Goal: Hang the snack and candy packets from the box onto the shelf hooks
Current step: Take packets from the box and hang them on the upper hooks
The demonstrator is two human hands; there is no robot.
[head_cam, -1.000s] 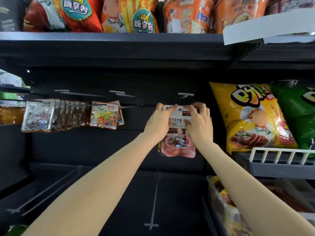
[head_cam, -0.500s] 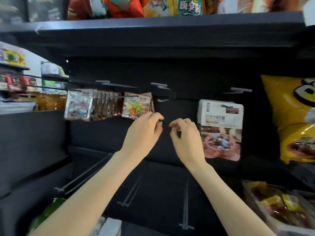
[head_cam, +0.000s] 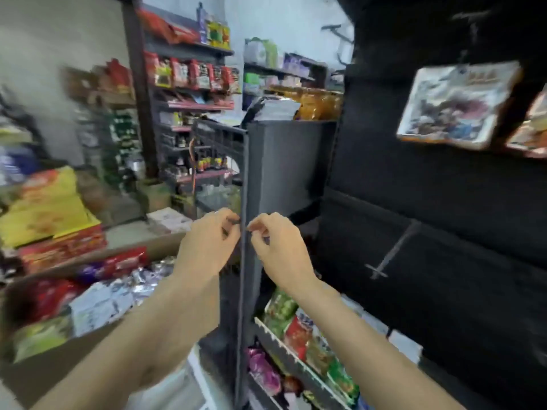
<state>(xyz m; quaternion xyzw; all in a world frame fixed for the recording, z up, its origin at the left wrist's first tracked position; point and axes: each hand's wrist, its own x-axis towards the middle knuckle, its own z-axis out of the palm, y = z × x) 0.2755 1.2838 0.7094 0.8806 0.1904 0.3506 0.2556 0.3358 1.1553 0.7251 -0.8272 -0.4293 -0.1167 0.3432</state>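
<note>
My left hand [head_cam: 207,247] and my right hand [head_cam: 278,250] hover close together in front of the dark shelf's end post [head_cam: 246,291]. Their fingers are loosely curled and hold nothing. To the lower left stands the cardboard box [head_cam: 59,365], with several snack and candy packets [head_cam: 100,303] piled inside. At the upper right a white candy packet [head_cam: 453,105] hangs from a hook on the black shelf, with the edge of another packet [head_cam: 532,128] beside it. The picture is blurred by motion.
A bare hook [head_cam: 393,253] sticks out of the black back panel at the right. Snack bags [head_cam: 296,327] fill the lower shelf behind a white rail. Stocked store shelves [head_cam: 192,84] stand at the back, and yellow and red boxes [head_cam: 50,220] lie at the left.
My view has swung left from the hooks toward the box. Both hands let go of the packet hung on the hook and drew back, now holding nothing.
</note>
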